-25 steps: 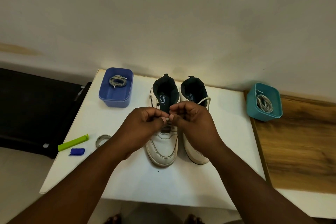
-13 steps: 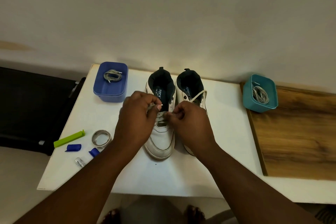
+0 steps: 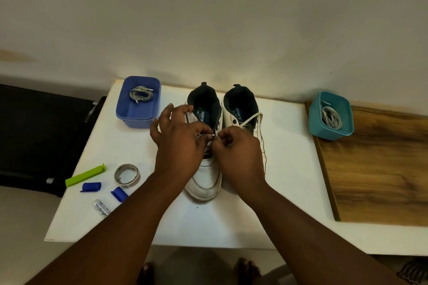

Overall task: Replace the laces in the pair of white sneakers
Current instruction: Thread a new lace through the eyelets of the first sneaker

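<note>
White leather shows on both sneakers, which stand side by side on the white worktop [image 3: 284, 169] with their heels toward the wall and their toes toward the person. Over the left sneaker [image 3: 205, 183] both hands meet above the eyelet rows. The left hand [image 3: 178, 143] has thumb and forefinger pinched on a white lace tip [image 3: 212, 134] while its other fingers fan out loosely; the right hand [image 3: 239, 155] is curled shut, its fingertips nipping the same lace just beside that tip. Most of this shoe's front is hidden under the hands, so how far it is laced cannot be told.

The right sneaker [image 3: 243, 111] sits touching or almost touching its partner — a white lace [image 3: 251, 118] crosses its open tongue area and trails down its outer side.

At the far left corner of the worktop stands a blue tub [image 3: 129, 115] holding a coiled grey lace [image 3: 140, 94]. A teal tub [image 3: 324, 131] with a bundle of pale laces [image 3: 332, 118] rests at the far edge of a wooden board [image 3: 375, 169] to the right.

Near the left edge lie a green clip [image 3: 85, 175], a roll of tape [image 3: 127, 174], two small blue caps [image 3: 90, 187] and a small white tube [image 3: 101, 208] partly covered by the left forearm — all well apart from the shoes.
</note>
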The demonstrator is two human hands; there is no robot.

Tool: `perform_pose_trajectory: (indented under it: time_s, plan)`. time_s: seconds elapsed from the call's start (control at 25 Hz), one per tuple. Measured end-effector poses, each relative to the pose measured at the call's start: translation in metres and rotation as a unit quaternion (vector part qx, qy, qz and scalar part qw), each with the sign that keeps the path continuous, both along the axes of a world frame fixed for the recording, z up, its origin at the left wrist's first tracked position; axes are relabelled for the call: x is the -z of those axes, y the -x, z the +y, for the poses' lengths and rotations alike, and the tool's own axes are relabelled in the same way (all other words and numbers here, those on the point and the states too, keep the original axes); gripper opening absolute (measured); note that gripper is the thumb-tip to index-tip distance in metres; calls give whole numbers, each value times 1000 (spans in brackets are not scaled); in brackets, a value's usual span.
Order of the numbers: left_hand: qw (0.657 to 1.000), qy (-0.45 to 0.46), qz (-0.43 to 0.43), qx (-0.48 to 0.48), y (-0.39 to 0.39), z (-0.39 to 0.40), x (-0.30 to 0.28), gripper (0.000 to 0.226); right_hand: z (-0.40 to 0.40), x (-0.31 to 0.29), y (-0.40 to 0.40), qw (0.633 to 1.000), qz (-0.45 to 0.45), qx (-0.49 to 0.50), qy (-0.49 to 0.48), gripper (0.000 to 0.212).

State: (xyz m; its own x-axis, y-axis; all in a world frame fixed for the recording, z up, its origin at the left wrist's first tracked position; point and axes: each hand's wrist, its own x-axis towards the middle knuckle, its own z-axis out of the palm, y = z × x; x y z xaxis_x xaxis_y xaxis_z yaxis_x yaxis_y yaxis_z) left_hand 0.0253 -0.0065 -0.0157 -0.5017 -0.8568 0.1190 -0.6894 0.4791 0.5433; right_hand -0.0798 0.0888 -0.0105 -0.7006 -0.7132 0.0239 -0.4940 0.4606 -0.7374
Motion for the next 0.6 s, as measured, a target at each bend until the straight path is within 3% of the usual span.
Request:
perform_pose_trajectory:
  time_s: [0.48, 0.6]
  plan:
    - [1000, -8, 18, 0, 9, 1, 1, 7, -1, 1, 19, 998, -51, -31, 5, 20]
    - [1000, -13, 19, 8, 7, 0, 4, 7, -1, 3, 19, 999, 20, -48, -4, 12]
